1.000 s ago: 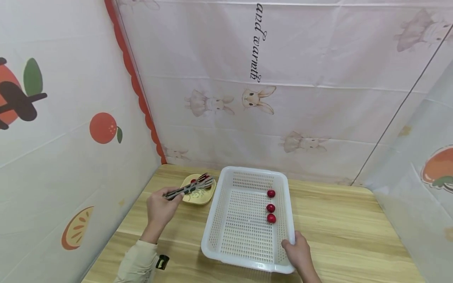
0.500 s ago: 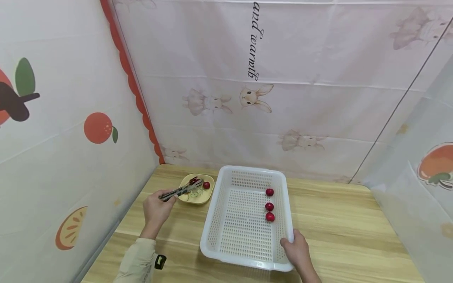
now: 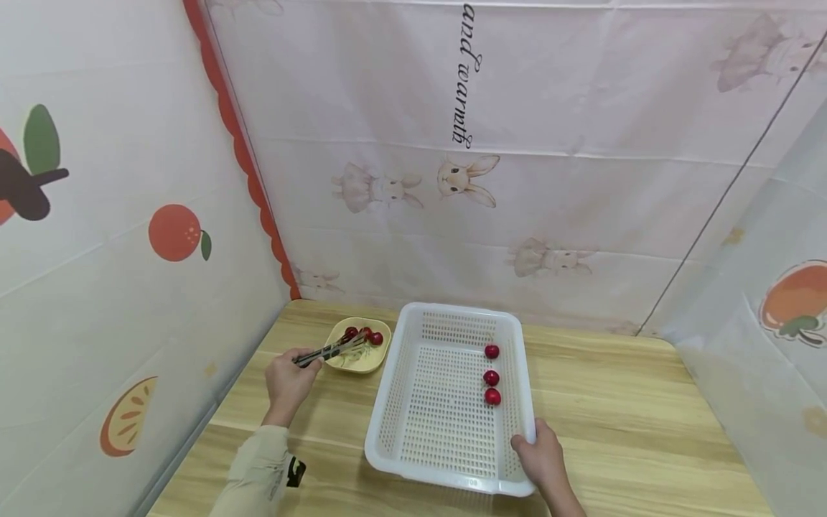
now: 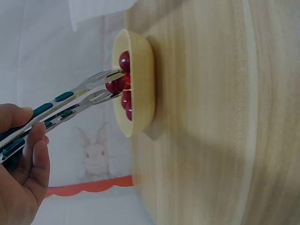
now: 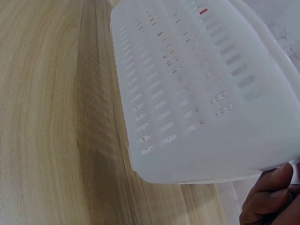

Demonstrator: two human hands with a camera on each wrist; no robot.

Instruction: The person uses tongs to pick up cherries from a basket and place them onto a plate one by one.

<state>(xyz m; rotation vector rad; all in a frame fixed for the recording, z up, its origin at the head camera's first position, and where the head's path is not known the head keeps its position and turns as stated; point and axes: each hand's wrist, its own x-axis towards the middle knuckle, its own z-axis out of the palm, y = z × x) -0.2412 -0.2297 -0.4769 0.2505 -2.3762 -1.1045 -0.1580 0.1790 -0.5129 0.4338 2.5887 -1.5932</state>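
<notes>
My left hand [image 3: 289, 384] grips metal tongs [image 4: 63, 96] with dark green insets, held between thumb and fingers. The tongs' forked tips are parted and reach into a small yellow dish [image 4: 144, 84], with a dark red cherry [image 4: 112, 86] between them. Several more cherries [image 3: 377, 338] lie in the dish. On the right, my right hand [image 3: 545, 459] grips the rim of a white perforated plastic basket [image 3: 382, 406], thumb over the edge; in the right wrist view its curled fingers lie at the corner. Three cherries [image 3: 492, 396] sit inside along the basket's right side.
The basket stands right beside the dish on a wooden table [image 3: 620, 409]. Printed cloth walls [image 3: 413, 108] with rabbits and fruit enclose the table at the back and both sides.
The tongs have moved from over the dish's right side leftward and down among the cherries, uncovering those on the right. The right hand keeps its hold on the basket.
</notes>
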